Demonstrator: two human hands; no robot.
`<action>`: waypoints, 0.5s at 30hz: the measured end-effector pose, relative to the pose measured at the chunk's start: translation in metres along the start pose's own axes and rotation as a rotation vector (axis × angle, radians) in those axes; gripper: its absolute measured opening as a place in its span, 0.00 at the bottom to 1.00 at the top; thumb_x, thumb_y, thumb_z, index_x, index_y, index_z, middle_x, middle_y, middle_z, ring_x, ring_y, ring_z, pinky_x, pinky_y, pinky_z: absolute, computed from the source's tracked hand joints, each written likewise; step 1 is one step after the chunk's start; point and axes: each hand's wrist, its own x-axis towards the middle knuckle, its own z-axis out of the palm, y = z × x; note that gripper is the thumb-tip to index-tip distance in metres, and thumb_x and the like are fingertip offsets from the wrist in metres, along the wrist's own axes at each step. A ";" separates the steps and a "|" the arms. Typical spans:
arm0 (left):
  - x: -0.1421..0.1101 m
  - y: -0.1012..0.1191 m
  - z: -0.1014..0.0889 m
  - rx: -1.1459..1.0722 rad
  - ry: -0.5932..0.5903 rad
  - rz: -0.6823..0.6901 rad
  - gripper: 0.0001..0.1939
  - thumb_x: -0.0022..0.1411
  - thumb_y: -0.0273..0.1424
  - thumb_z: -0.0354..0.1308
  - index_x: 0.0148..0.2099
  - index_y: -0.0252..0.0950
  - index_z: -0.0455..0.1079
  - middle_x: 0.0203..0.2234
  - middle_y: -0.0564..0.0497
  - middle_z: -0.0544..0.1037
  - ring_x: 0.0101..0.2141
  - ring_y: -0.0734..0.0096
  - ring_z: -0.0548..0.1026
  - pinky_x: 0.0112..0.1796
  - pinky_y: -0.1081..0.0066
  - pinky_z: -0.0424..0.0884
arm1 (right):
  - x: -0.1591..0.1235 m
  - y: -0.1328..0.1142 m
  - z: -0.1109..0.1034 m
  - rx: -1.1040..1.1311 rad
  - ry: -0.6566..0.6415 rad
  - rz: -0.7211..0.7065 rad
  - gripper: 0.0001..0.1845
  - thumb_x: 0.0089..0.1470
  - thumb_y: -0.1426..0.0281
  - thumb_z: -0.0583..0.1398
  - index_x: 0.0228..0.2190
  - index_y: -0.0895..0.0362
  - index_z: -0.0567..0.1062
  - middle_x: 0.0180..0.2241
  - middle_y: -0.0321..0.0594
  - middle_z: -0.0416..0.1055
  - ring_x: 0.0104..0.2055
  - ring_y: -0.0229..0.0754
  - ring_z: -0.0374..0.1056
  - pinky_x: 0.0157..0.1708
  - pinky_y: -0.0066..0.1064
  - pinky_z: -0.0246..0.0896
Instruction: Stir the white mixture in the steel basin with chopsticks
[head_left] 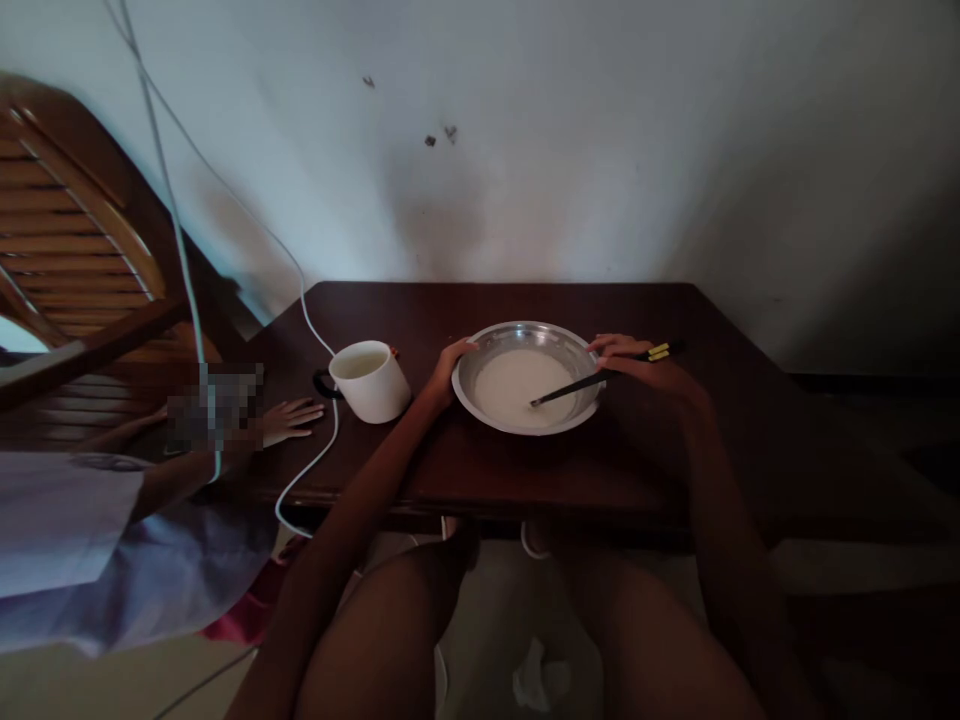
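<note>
A shallow metal bowl (pixel 517 430) stands on the dark wooden table in front of me, with a pale, whitish mixture (pixel 510 385) in it. My left hand (pixel 450 368) grips the bowl's left rim, thumb on the edge and the other fingers partly hidden against its side. At the opposite side, my right hand (pixel 641 367) holds black chopsticks (pixel 568 388) with yellow bands near their upper end; its fingers also reach the right rim. The chopsticks slant down to the left, tips in the mixture. Left of the bowl is a white mug (pixel 379 388) with a black handle.
A white cable (pixel 330 460) runs down the wall, behind the mug and over the front edge of the table (pixel 525 480). Another person's hand (pixel 289 422) lies on the table's left end. Behind that person stands a slatted wooden chair (pixel 82 225).
</note>
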 end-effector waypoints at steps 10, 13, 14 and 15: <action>0.003 -0.004 0.002 -0.026 0.000 -0.013 0.04 0.53 0.31 0.60 0.32 0.36 0.73 0.22 0.52 0.76 0.28 0.67 0.74 0.27 0.72 0.67 | 0.001 0.002 -0.002 -0.016 0.127 0.040 0.09 0.51 0.61 0.63 0.24 0.50 0.78 0.38 0.39 0.78 0.48 0.50 0.72 0.56 0.47 0.63; 0.000 0.000 0.008 -0.032 0.033 -0.027 0.04 0.56 0.28 0.58 0.30 0.35 0.72 0.21 0.53 0.73 0.24 0.72 0.70 0.25 0.74 0.65 | -0.003 -0.009 0.004 0.063 -0.072 0.005 0.09 0.51 0.60 0.64 0.25 0.50 0.80 0.41 0.38 0.78 0.50 0.48 0.71 0.56 0.44 0.63; -0.002 0.001 0.010 -0.039 0.041 -0.024 0.05 0.57 0.26 0.57 0.29 0.35 0.72 0.21 0.53 0.73 0.24 0.73 0.70 0.25 0.75 0.65 | -0.003 -0.011 0.008 0.064 -0.093 -0.003 0.08 0.51 0.61 0.64 0.25 0.50 0.80 0.41 0.37 0.78 0.50 0.47 0.71 0.56 0.43 0.62; -0.003 0.002 0.012 -0.046 0.043 -0.022 0.07 0.58 0.25 0.55 0.30 0.34 0.73 0.21 0.53 0.73 0.24 0.74 0.70 0.25 0.75 0.65 | -0.002 -0.012 0.011 0.054 -0.073 -0.003 0.07 0.52 0.62 0.65 0.25 0.51 0.80 0.40 0.37 0.77 0.50 0.47 0.71 0.57 0.43 0.62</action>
